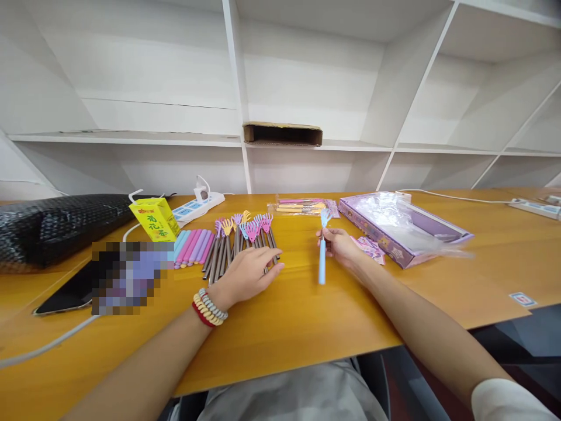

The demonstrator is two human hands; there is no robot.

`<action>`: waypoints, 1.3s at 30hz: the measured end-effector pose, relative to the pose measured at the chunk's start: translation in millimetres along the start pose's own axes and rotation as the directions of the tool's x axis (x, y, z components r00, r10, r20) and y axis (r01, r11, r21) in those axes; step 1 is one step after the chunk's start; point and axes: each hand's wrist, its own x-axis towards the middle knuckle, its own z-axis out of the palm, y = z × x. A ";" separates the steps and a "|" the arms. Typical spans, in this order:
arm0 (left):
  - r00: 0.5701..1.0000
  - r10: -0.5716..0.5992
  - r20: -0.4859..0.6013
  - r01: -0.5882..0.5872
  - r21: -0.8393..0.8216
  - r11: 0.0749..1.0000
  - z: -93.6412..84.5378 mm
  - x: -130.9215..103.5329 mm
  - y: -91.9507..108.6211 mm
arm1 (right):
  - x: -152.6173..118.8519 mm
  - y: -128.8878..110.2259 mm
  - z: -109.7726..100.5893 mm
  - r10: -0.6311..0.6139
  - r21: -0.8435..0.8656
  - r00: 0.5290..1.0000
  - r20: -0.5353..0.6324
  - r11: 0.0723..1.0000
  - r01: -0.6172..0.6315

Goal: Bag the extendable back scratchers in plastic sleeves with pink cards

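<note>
Held upright in my right hand (340,245) is a blue back scratcher (322,263), its claw head at the top and its light-blue handle below. My left hand (249,270) lies palm down with fingers stretched out, over the lower right of several metal rods (214,260) with small claw heads (252,229) in pink, yellow, purple and blue. It hides part of these rods; whether it touches them I cannot tell. To their left lie several handle tubes (197,247) in blue, pink and purple, side by side.
A purple box (403,257) with clear plastic stands on the right, pink packets (370,248) beside it. Bagged scratchers (302,207) lie at the back. On the left are a yellow drink carton (155,219), a power strip (199,204), a phone (74,286) and a black wrapped bundle (65,225).
</note>
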 end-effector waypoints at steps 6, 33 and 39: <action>1.000 0.003 0.000 -0.003 0.072 0.997 3.6 1.6 -7.6 | -2.7 5.9 14.2 -0.205 -0.751 0.978 -0.045 0.652 0.102; 0.993 0.085 0.081 -0.090 0.071 0.993 10.0 -0.6 -10.5 | -12.2 3.4 13.7 -0.114 -0.963 0.986 0.121 0.226 0.144; 0.992 0.077 0.103 -0.082 0.043 0.996 13.6 -0.6 -14.2 | -12.5 2.0 11.3 -0.093 -0.947 0.979 0.179 0.254 0.197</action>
